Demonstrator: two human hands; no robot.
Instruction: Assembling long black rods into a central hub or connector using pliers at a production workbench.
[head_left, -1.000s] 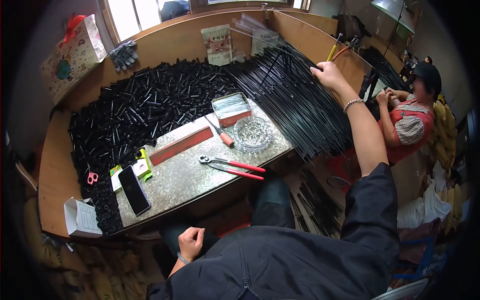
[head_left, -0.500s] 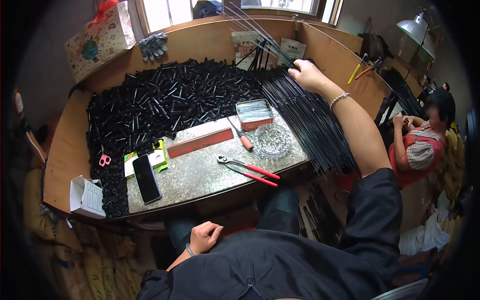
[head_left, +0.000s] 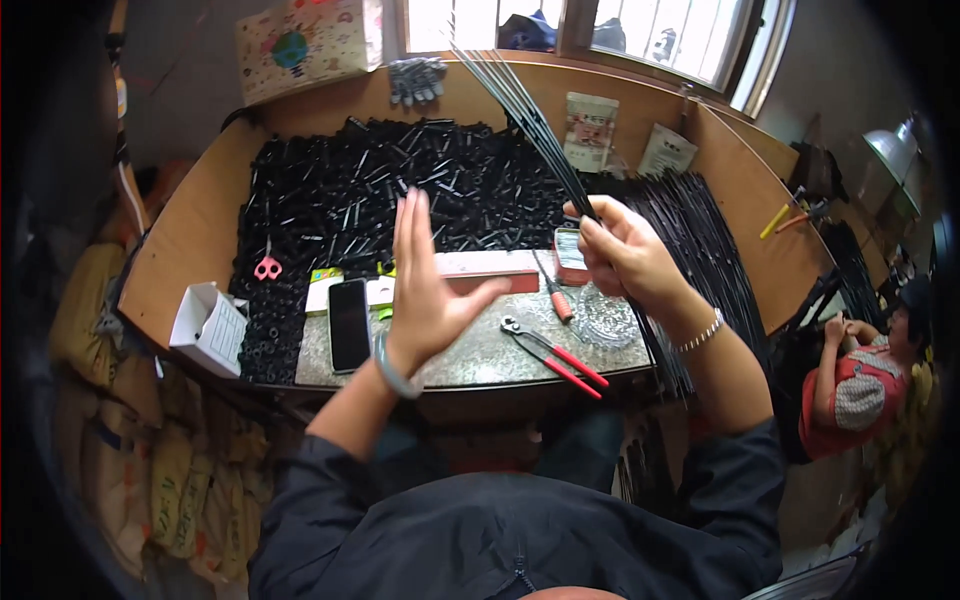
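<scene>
In my right hand (head_left: pixel 630 255) is a bundle of thin black rods (head_left: pixel 548 145), gripped near its lower part. The rods slant up and leftward, fanning out at their far ends. My left hand (head_left: pixel 425 300) is raised above the bench with its fingers stretched and thumb spread, touching nothing. Behind it lies a red block (head_left: pixel 515 282), partly hidden. A black phone (head_left: pixel 349 325) and red-handled pliers (head_left: pixel 555 355) rest on the speckled work surface (head_left: pixel 450 365). Beside my right hand are a tin of thin pins (head_left: pixel 568 240), a red-handled tool (head_left: pixel 560 303) and a glass bowl (head_left: pixel 607 322).
Small black tubular parts (head_left: pixel 370 190) are heaped across the back, with pink scissors (head_left: pixel 267 267) on them. More black rods (head_left: pixel 690 230) lie at right. A white box (head_left: pixel 210 330) stands left. Wooden walls (head_left: pixel 190 220) bound the bench. A co-worker (head_left: pixel 855 390) sits at far right.
My right hand has brought the rods in from the rod pile, leftward and nearer to me. My left hand has risen from my lap and opened. The view has shifted.
</scene>
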